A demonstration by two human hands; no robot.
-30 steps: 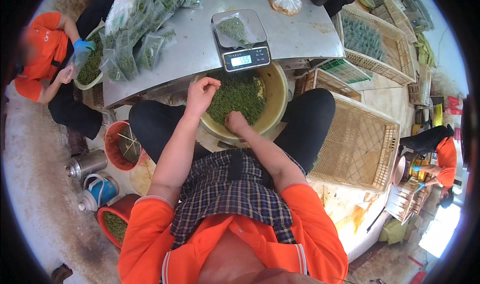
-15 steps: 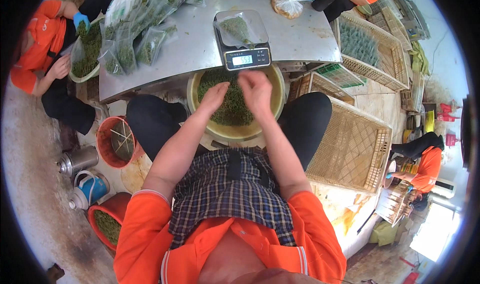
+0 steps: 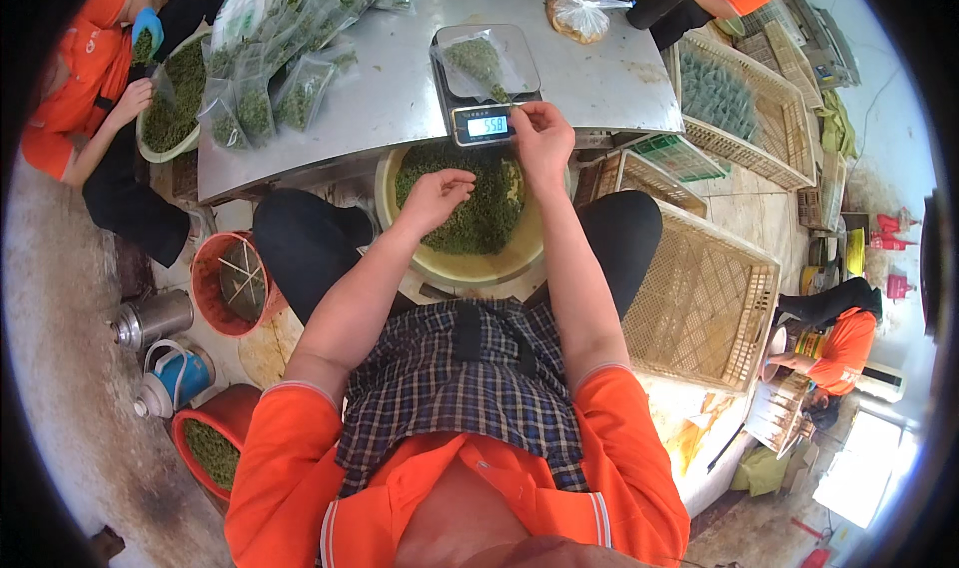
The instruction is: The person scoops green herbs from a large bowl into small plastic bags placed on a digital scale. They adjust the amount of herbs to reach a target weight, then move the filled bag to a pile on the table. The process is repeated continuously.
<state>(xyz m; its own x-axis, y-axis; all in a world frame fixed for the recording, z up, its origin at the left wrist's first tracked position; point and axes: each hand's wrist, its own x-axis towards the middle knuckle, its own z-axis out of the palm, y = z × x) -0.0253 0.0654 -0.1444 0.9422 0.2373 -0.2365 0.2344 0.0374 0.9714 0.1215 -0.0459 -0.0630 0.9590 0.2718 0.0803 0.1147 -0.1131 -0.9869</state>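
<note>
A yellow basin (image 3: 440,264) full of loose green leaves sits between my knees, under the edge of a steel table (image 3: 400,98). My left hand (image 3: 437,194) hovers over the leaves with fingers curled, a few leaves in it as far as I can tell. My right hand (image 3: 539,133) is raised to the digital scale (image 3: 486,120) and pinches a small bunch of green leaves at the mouth of a clear bag (image 3: 479,60) that lies on the scale's pan.
Several filled clear bags (image 3: 275,93) lie on the table's left. A person in orange (image 3: 85,78) works at another basin at far left. Woven trays (image 3: 699,298) stand right of my leg. A red bucket (image 3: 228,283), kettle (image 3: 150,318) and blue jug (image 3: 175,378) stand on the floor.
My right hand has risen from the basin to the scale with a pinch of leaves. My left hand has stayed over the basin, drifting slightly left.
</note>
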